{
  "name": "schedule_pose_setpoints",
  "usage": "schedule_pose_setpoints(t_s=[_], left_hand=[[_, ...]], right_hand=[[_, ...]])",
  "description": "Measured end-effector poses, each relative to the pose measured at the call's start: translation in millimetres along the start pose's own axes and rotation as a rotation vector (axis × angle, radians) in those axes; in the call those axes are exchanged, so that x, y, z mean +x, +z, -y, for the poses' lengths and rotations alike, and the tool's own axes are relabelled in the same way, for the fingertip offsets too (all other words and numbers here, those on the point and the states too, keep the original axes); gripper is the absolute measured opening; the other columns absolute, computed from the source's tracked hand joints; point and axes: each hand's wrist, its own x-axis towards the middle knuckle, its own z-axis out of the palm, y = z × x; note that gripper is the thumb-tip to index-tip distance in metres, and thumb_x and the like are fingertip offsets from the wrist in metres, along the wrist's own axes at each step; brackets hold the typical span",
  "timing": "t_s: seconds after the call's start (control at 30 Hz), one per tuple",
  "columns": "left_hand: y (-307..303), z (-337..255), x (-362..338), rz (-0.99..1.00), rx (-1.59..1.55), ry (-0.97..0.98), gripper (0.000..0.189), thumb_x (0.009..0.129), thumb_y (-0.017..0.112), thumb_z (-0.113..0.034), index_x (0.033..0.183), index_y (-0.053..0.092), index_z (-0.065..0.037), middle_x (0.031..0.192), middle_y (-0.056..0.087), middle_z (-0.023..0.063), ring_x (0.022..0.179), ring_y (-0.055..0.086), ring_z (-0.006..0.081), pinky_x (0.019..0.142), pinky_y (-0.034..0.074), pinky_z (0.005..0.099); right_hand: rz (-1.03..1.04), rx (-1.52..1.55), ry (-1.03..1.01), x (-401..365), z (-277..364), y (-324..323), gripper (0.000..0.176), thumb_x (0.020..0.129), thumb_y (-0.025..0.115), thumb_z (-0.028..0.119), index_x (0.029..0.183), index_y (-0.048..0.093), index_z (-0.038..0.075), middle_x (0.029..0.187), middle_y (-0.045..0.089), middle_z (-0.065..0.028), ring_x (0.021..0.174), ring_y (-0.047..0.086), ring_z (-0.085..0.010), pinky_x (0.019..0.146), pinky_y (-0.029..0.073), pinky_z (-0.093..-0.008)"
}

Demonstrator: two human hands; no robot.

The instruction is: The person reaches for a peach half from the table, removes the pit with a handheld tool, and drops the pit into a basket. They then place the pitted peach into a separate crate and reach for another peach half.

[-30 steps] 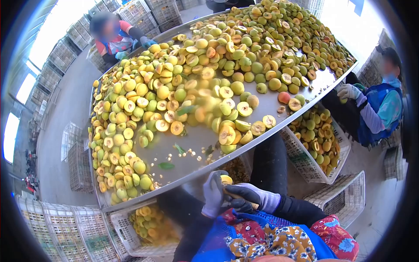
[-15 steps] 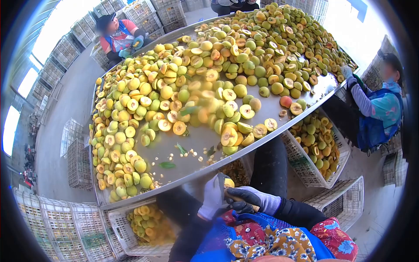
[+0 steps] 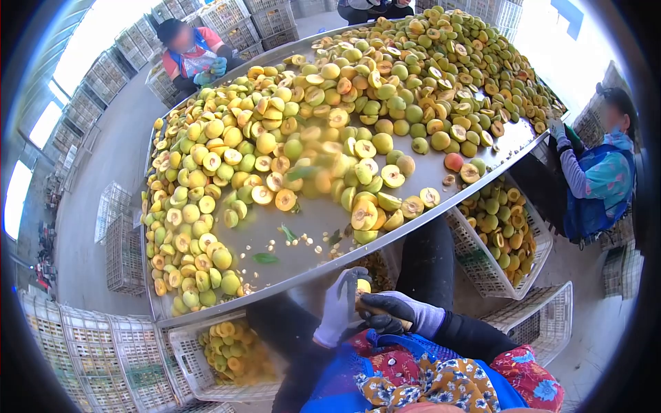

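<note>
Crates (image 3: 237, 31) of latticed plastic rise in stacks behind the far end of a metal table (image 3: 317, 257), and more line the left side of the room. One co-worker (image 3: 196, 60) sits at the table's far left side, and another co-worker (image 3: 606, 175) in a blue vest sits to the right, a gloved hand near the rim. Dark clothing (image 3: 354, 14) shows at the far end. A blurred patch (image 3: 320, 162) obscures the middle of the stone fruit (image 3: 266, 143), some whole and some cut in half, heaped over most of the tabletop. The wearer's dark legs (image 3: 427, 258) hide part of the space below.

Under the near rim, the left crate (image 3: 180, 351) holds fruit, partly blurred; the right crate (image 3: 475, 256) is well filled with green and yellow pieces. Between the knees, fruit shows in a third container (image 3: 390, 260), mostly hidden. A pale crate (image 3: 566, 320) stands farther right.

That makes three containers of fruit near the wearer, with two sharply seen leaves (image 3: 265, 258) on the metal and one reddish fruit (image 3: 453, 162) near the right rim. The gloved left hand (image 3: 337, 310) is curled round one fruit piece (image 3: 363, 285), just below the table's edge; the gloved right hand (image 3: 389, 313), close beside it, is clenched round a light-brown handle (image 3: 407, 324).
</note>
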Motion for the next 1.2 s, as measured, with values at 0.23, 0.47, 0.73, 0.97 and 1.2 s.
schedule_pose_setpoints(t_s=[0.23,0.47,0.73,0.97,1.2], left_hand=[[-9,5,-10,0.147,0.684,0.309,0.069,0.079,0.071,-0.021,0.135,0.043,0.007,0.11,0.062,0.0152,0.095,0.059,0.0335,0.083,0.049,0.0407],[-18,0,-8,0.236,0.849,0.241,0.066,0.081,0.066,-0.015,0.137,0.04,0.006,0.106,0.061,0.0187,0.097,0.059,0.0335,0.084,0.049,0.04],[-36,-1,-1,-0.226,-0.117,-0.089,0.051,0.106,0.035,-0.044,0.112,0.062,-0.001,0.092,0.069,0.0108,0.081,0.067,0.0179,0.07,0.055,0.0291],[-42,-23,-14,-0.211,-0.825,-0.369,0.046,0.105,0.037,-0.041,0.126,0.053,-0.003,0.103,0.068,0.013,0.077,0.067,0.0188,0.055,0.052,0.0275],[-105,-42,-102,-0.626,0.431,-0.355,0.041,0.097,0.057,-0.025,0.132,0.05,-0.004,0.11,0.061,0.0128,0.1,0.063,0.0265,0.085,0.053,0.0353]], right_hand=[[-0.049,-0.777,-0.161,6,-3,-23,0.026,0.095,0.058,0.024,0.111,0.055,0.003,0.078,0.056,-0.0066,0.067,0.054,-0.0196,0.064,0.047,-0.0302],[-0.123,-1.606,-0.358,-8,-2,-8,0.033,0.088,0.06,0.018,0.116,0.054,0.001,0.091,0.062,-0.0193,0.082,0.064,-0.0362,0.071,0.051,-0.0423],[-0.353,-0.616,-0.292,-14,5,24,0.034,0.101,0.053,0.038,0.095,0.06,0.005,0.066,0.05,0.0023,0.057,0.046,-0.0043,0.048,0.038,-0.0209],[-0.219,-0.208,-0.209,-3,5,8,0.029,0.1,0.054,0.035,0.114,0.057,0.01,0.064,0.052,-0.0003,0.046,0.046,-0.0054,0.04,0.035,-0.0181],[-0.292,-0.341,-0.206,1,13,-13,0.037,0.1,0.054,0.039,0.11,0.06,0.004,0.066,0.056,-0.0016,0.049,0.049,-0.0054,0.043,0.037,-0.0186]])
